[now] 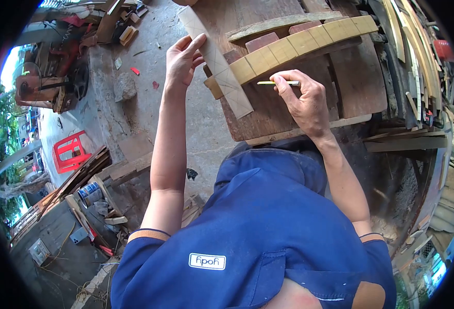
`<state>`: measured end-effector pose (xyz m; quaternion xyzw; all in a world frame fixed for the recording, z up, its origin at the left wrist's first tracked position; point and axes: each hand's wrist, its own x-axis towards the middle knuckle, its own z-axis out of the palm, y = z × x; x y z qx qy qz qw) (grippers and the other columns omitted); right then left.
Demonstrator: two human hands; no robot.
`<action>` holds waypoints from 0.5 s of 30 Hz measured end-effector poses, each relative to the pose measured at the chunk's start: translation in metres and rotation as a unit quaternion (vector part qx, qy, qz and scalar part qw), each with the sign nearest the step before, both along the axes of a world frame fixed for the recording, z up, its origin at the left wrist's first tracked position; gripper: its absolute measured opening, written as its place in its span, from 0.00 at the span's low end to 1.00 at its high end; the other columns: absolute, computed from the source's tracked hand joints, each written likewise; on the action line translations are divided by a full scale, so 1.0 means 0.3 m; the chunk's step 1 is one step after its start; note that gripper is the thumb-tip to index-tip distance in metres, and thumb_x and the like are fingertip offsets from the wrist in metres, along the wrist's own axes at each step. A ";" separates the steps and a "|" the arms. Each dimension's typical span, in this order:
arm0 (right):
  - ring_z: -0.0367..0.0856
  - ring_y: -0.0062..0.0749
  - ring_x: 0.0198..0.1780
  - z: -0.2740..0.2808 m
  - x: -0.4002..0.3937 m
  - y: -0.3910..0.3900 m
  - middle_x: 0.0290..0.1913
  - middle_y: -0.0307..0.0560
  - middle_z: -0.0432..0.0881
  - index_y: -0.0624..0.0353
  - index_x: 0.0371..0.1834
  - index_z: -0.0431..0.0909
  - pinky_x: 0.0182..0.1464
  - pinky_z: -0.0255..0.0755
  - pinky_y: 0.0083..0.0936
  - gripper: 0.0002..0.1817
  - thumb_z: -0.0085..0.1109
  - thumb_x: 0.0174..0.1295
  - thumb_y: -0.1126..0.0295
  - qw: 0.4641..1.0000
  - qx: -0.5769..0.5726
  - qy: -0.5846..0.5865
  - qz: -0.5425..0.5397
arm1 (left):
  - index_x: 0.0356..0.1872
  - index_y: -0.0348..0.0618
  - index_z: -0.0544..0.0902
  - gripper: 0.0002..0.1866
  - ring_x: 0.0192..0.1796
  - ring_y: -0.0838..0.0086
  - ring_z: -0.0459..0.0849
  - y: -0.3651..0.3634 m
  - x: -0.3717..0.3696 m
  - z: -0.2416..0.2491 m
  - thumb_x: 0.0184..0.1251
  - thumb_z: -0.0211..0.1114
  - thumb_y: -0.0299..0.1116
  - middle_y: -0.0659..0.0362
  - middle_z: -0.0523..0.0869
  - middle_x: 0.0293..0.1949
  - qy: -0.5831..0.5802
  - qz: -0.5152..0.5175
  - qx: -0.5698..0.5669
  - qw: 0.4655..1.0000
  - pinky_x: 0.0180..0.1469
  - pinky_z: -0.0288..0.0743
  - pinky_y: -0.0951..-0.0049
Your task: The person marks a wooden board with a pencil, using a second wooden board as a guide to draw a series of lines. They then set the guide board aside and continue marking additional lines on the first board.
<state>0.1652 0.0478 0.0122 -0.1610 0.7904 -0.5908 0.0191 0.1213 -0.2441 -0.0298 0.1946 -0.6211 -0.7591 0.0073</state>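
My left hand (185, 61) pinches the edge of a thin flat strip of wood (219, 69) with crossing pencil lines on it. The strip lies at a slant across the near-left end of a curved wooden piece (299, 44), which is marked with several pencil lines across its top face. In my right hand (305, 100) is a pencil (264, 83), gripped between thumb and fingers, its tip pointing left, just right of the strip. A small wooden block (213, 87) shows beneath the strip, on its left side. My left fingertips behind the strip are partly hidden.
A brown wooden worktop (358, 87) supports the curved piece, with another rough slat (278, 26) behind it. Stacked lumber (417, 51) stands at the right. A red plastic stool (71, 152), a paint can (89, 194) and a stone (125, 86) are at left.
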 end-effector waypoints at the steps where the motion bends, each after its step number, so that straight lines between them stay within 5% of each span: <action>1: 0.87 0.36 0.36 -0.002 -0.006 0.006 0.35 0.49 0.88 0.64 0.39 0.86 0.40 0.79 0.29 0.07 0.63 0.68 0.71 1.000 0.000 0.000 0.001 | 0.55 0.32 0.82 0.21 0.36 0.75 0.90 0.004 0.000 0.002 0.67 0.74 0.36 0.56 0.90 0.44 -0.001 0.006 0.001 1.000 0.35 0.85 0.79; 15: 0.87 0.35 0.35 -0.001 -0.095 0.043 0.35 0.49 0.87 0.64 0.38 0.85 0.38 0.77 0.29 0.07 0.63 0.68 0.70 0.999 0.010 -0.019 0.034 | 0.55 0.33 0.83 0.21 0.35 0.77 0.90 0.022 -0.029 0.003 0.67 0.74 0.36 0.57 0.90 0.43 -0.025 0.033 -0.003 0.999 0.34 0.84 0.80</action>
